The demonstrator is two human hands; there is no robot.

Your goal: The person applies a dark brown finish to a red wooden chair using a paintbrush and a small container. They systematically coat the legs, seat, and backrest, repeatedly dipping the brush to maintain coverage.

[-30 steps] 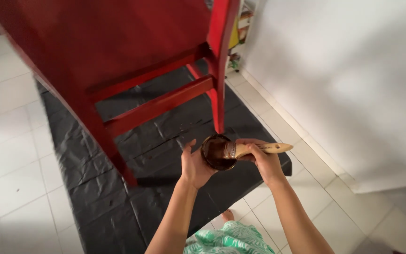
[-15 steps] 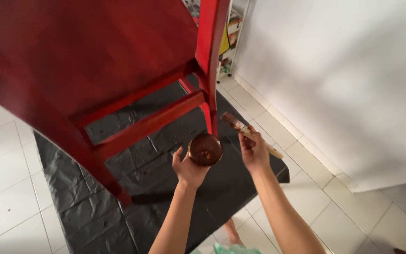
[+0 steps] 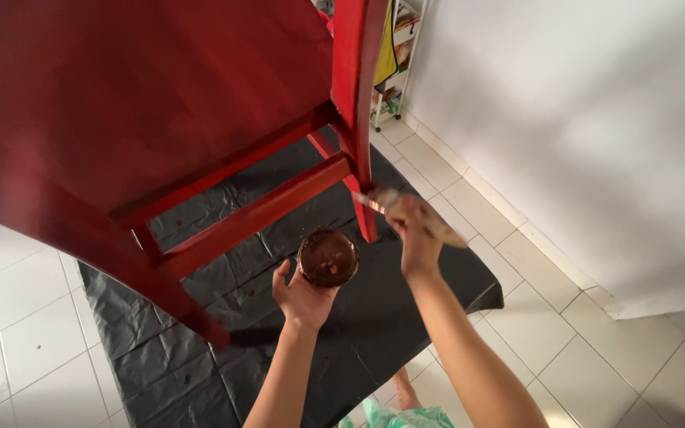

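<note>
My left hand (image 3: 304,295) cups a small round jar (image 3: 328,257) from beneath, fingers curled up around its side, the mouth tilted toward me. Inside, the liquid is dark brown and glossy, with a small reddish fleck on its surface. My right hand (image 3: 415,230), at two o'clock from the jar and a little apart from it, is closed around a paintbrush (image 3: 406,212). The pale wooden handle sticks out past my hand toward four o'clock; the bristle end points toward ten o'clock and meets the lower part of a chair leg (image 3: 362,190).

The red chair (image 3: 144,119) fills the upper left of my view. Its wood is smooth, coated in a deep, slightly shiny red, with square-edged legs and two flat rungs (image 3: 255,214) running diagonally between them.

Under the chair lies a black plastic sheet (image 3: 223,349), crinkled and creased, dotted with a few small spots. Around it the floor is white square tile (image 3: 25,333) with thin grey joints. A plain white wall (image 3: 580,119) rises at three o'clock, and a narrow shelf rack (image 3: 396,59) stands at twelve o'clock behind the chair.
</note>
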